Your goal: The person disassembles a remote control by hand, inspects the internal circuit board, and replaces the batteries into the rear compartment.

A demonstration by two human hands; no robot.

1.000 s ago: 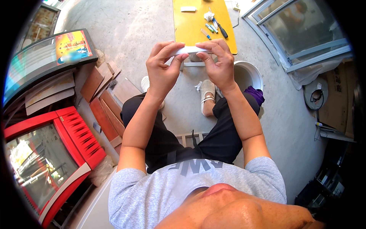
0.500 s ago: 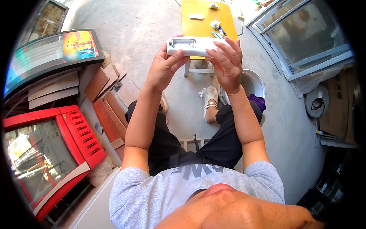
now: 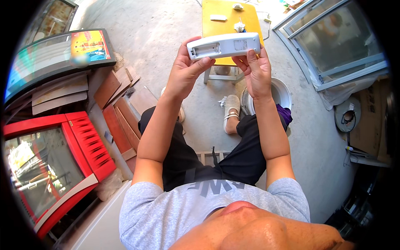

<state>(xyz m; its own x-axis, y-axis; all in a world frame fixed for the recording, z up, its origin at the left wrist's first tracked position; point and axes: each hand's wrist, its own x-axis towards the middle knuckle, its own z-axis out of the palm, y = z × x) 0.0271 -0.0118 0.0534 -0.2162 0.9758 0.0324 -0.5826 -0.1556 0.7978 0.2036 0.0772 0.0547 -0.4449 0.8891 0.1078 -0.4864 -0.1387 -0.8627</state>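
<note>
Between my two hands I hold up a white remote control (image 3: pixel 227 45), its back facing me. At its left end the battery compartment (image 3: pixel 207 51) is uncovered, and no batteries show in it. My left hand (image 3: pixel 187 66) grips that end, thumb along the lower edge and fingers behind. Around the right end, my right hand (image 3: pixel 257 73) is closed, its thumb on the back near a printed label. Beyond the remote stands a yellow-topped table (image 3: pixel 211 28). On it lie a small white piece (image 3: pixel 218 17), likely the battery cover, and crumpled white tissue (image 3: pixel 239 27).
A bucket (image 3: pixel 284 93) with a purple cloth (image 3: pixel 284 113) stands beside my right leg. Red-framed cabinet (image 3: pixel 89 146), wooden boards (image 3: pixel 121 125) and a glass-topped case (image 3: pixel 50 62) fill the left. Window frames (image 3: pixel 333 46) lean at the right, near a cardboard box (image 3: pixel 368 118).
My right hand has gone from spread fingers over the remote to gripping its right end. The remote has tilted slightly, and its label now shows.
</note>
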